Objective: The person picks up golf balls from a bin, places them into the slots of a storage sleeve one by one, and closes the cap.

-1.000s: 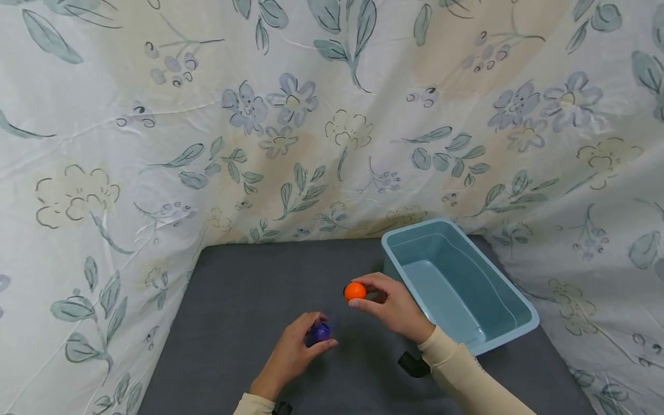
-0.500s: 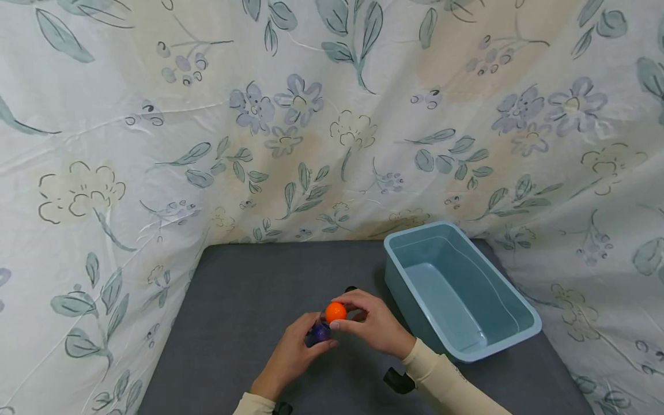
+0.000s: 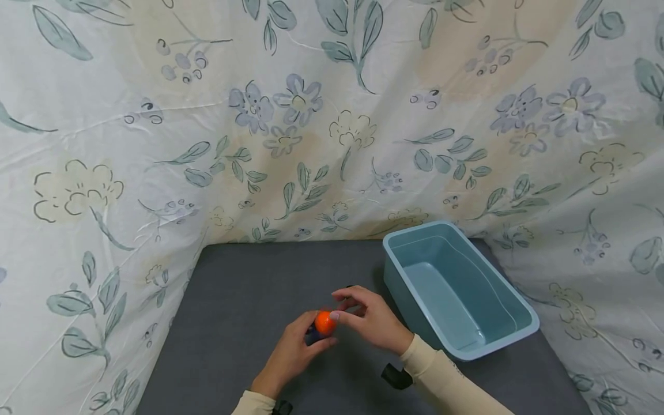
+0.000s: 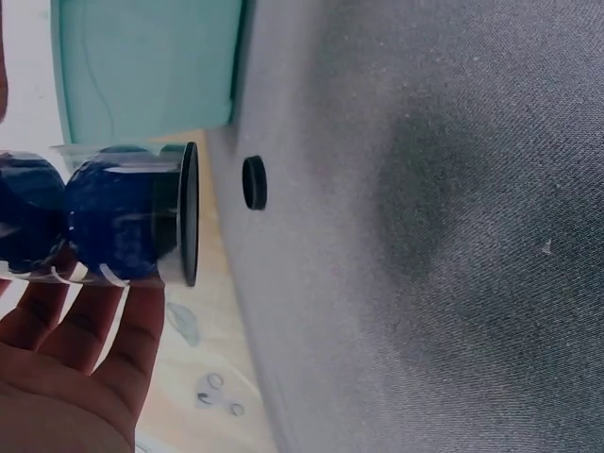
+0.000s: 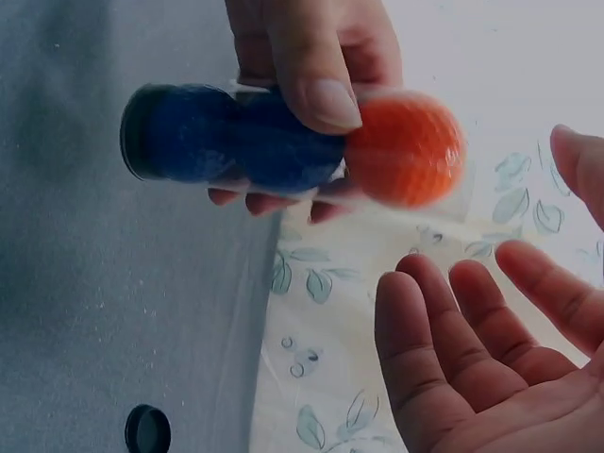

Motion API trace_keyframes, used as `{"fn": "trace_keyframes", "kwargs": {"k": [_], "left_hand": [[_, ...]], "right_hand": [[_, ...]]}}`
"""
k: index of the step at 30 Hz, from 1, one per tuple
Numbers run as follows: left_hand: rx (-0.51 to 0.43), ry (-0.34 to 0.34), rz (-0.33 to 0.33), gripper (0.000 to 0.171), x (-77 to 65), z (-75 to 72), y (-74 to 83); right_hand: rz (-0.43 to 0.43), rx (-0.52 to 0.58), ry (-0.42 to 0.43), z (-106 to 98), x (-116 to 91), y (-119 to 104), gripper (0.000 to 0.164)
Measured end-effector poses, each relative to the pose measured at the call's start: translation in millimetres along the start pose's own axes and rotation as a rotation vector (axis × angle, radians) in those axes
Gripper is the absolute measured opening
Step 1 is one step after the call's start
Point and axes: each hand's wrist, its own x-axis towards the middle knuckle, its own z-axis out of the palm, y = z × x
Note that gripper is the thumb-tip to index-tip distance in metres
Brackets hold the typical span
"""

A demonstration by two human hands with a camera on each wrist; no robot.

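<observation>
My left hand (image 3: 290, 353) grips a clear plastic tube (image 4: 172, 276) with a black base, its thumb across the wall in the right wrist view. Inside are two dark blue balls, the lower blue ball (image 5: 189, 132) by the base and the upper blue ball (image 5: 288, 156) partly behind the thumb. An orange dimpled ball (image 5: 411, 151) sits above them, within the tube's mouth end. Close beside that end is my right hand (image 3: 377, 323), fingers spread and relaxed, holding nothing. A round black cap (image 4: 255, 183) lies on the table, mostly hidden by the right hand in the head view.
A light blue plastic bin (image 3: 415, 294) stands at the right of the dark grey table (image 3: 249, 282), with nothing visible inside. Floral cloth (image 3: 311, 190) hangs behind and along both sides.
My right hand has brought the orange ball leftward to the tube's mouth and let go of it. The ball now sits in the tube. The left hand has stayed nearly still.
</observation>
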Motion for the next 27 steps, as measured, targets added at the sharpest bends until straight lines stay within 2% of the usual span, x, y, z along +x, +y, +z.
{"fn": "trace_keyframes", "kwargs": {"k": [5, 11, 14, 19, 27], "left_hand": [[-0.015, -0.005, -0.054, 0.044, 1.5, -0.4, -2.7], [0.099, 0.022, -0.062, 0.048, 0.1, -0.4, -6.6], [0.114, 0.025, -0.076, 0.048, -1.3, 0.3, -9.5], [0.093, 0.013, -0.096, 0.048, -3.8, 2.2, -15.8], [0.061, 0.008, -0.121, 0.054, -6.8, 5.4, -23.0]], "right_hand": [[0.035, -0.02, 0.065, -1.8, 5.1, 8.0, 0.041], [0.098, -0.13, 0.136, 0.7, 8.4, 25.3, 0.051], [0.145, -0.196, 0.156, 2.1, 9.5, 34.8, 0.055], [0.204, -0.295, 0.171, 4.0, 12.7, 56.1, 0.059], [0.306, -0.326, 0.182, 5.7, 18.0, 89.9, 0.06]]}}
